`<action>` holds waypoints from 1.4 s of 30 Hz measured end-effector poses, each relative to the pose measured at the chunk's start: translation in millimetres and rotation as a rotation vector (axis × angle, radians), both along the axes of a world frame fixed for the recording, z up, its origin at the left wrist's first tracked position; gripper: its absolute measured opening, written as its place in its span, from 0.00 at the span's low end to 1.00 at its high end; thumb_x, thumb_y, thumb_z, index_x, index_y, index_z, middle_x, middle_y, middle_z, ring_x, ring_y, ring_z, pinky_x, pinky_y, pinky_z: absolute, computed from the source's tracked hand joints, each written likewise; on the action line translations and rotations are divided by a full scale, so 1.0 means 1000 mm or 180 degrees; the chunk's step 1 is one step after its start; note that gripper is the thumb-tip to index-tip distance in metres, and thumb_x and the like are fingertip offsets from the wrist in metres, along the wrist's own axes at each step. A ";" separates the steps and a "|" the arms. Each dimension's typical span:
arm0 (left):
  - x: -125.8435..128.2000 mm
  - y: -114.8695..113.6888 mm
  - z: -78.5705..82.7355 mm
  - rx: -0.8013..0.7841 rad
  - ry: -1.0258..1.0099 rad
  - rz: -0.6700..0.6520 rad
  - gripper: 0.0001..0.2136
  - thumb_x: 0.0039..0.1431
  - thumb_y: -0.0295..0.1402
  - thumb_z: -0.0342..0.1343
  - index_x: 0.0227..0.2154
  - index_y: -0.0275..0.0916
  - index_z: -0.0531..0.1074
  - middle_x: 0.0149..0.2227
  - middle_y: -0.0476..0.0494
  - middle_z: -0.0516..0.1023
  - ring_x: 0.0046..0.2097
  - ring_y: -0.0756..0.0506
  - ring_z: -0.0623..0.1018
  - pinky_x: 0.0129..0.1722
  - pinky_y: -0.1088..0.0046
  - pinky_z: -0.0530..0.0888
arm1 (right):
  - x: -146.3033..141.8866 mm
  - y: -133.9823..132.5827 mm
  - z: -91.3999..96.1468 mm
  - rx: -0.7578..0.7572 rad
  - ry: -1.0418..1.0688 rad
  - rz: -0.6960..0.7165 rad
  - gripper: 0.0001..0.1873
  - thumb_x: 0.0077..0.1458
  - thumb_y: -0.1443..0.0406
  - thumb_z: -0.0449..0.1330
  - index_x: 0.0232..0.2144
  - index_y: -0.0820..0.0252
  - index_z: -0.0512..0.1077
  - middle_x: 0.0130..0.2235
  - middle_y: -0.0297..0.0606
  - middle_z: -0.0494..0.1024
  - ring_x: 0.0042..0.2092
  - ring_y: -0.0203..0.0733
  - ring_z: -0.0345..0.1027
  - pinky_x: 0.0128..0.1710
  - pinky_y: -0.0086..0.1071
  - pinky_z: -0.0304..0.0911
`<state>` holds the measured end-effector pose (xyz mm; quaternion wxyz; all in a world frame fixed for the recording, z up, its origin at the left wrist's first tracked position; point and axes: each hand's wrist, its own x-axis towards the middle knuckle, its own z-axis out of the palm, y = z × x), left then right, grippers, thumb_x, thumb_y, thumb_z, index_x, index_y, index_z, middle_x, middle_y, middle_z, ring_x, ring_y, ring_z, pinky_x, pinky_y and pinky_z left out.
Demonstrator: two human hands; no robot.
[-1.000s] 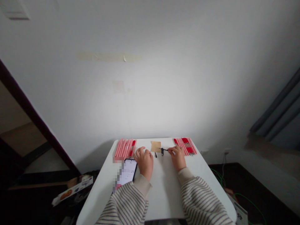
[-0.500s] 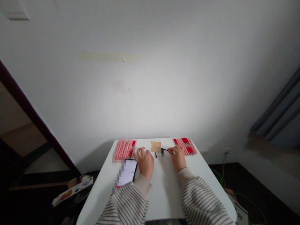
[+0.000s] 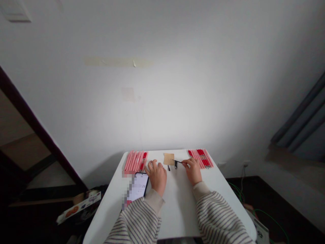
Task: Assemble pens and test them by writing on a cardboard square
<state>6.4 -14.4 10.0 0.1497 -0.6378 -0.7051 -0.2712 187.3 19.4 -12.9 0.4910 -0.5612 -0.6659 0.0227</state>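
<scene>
In the head view my right hand (image 3: 192,171) pinches the end of a thin black stick (image 3: 178,161) between thumb and fingertips. Its far tip points left, over the edge of a tan paper square (image 3: 168,158). Just below the stick is a small black piece (image 3: 176,165); whether they touch, I cannot tell. Another short black piece (image 3: 169,168) lies a little further left. My left hand (image 3: 157,176) rests on the table with bent fingers apart, nothing visible in it. Next to it lies a phone (image 3: 138,188) with a lit screen, partly blurred out.
A row of pink and red pens (image 3: 134,161) lies at the table's back left, and a similar row of pens (image 3: 201,158) at the back right. The white table (image 3: 175,210) stands against a wall. Green cables (image 3: 237,191) run along the floor to the right.
Almost nothing differs. Both hands keep their places, and the black stick stays in my right hand with its tip barely shifted.
</scene>
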 end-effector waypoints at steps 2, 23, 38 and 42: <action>0.000 0.001 -0.001 0.0019 0.0014 0.0026 0.09 0.57 0.29 0.47 0.31 0.40 0.73 0.48 0.41 0.68 0.54 0.38 0.62 0.55 0.48 0.57 | 0.000 0.000 0.000 -0.0007 0.0004 -0.0001 0.09 0.55 0.66 0.58 0.30 0.56 0.79 0.31 0.41 0.74 0.40 0.47 0.60 0.42 0.38 0.56; 0.001 0.000 0.004 0.0058 -0.0351 -0.0255 0.08 0.54 0.33 0.54 0.37 0.41 0.73 0.48 0.40 0.68 0.54 0.39 0.63 0.54 0.53 0.59 | 0.000 0.002 -0.003 0.0027 -0.0069 0.0059 0.10 0.56 0.64 0.57 0.30 0.56 0.79 0.32 0.41 0.73 0.41 0.47 0.60 0.43 0.38 0.55; 0.003 0.004 0.000 0.0207 -0.0781 -0.0802 0.04 0.53 0.33 0.57 0.31 0.46 0.77 0.47 0.43 0.70 0.53 0.41 0.65 0.54 0.56 0.61 | -0.004 0.001 -0.003 0.0161 -0.0422 0.0263 0.07 0.55 0.66 0.60 0.29 0.53 0.79 0.31 0.40 0.73 0.41 0.46 0.61 0.42 0.39 0.59; 0.004 0.004 0.001 0.0209 -0.0866 -0.0803 0.04 0.53 0.32 0.57 0.30 0.45 0.76 0.47 0.43 0.70 0.52 0.41 0.66 0.54 0.55 0.61 | -0.004 0.000 -0.002 0.0189 -0.0387 0.0271 0.08 0.56 0.65 0.59 0.31 0.53 0.79 0.32 0.40 0.73 0.42 0.47 0.61 0.43 0.40 0.59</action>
